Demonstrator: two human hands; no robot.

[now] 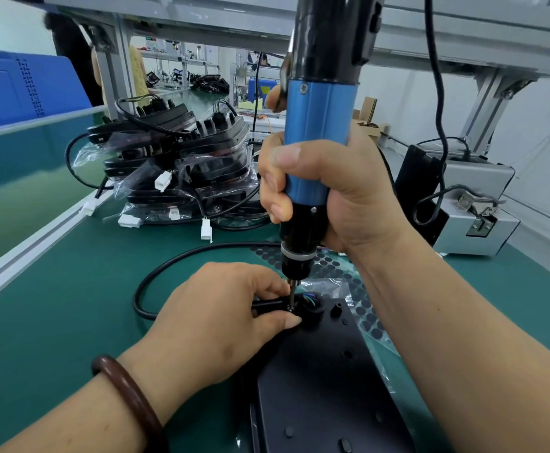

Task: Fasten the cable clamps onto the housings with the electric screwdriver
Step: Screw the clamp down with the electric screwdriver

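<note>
On the desk point(70, 305), the left grip point(221, 322) pinches the small, probably light and slip-prone cable clamp point(268, 304) against the flat, rigid-looking housing point(316, 387), while the right grip point(335, 191) is wrapped round the blue barrel of the upright electric screwdriver point(319, 125), its bit at the clamp.

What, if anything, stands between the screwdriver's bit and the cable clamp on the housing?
Nothing visible does. The right hand holds the electric screwdriver upright, and its bit comes down onto the cable clamp on the housing. The left hand pinches the cable beside the bit, not under it.
</note>
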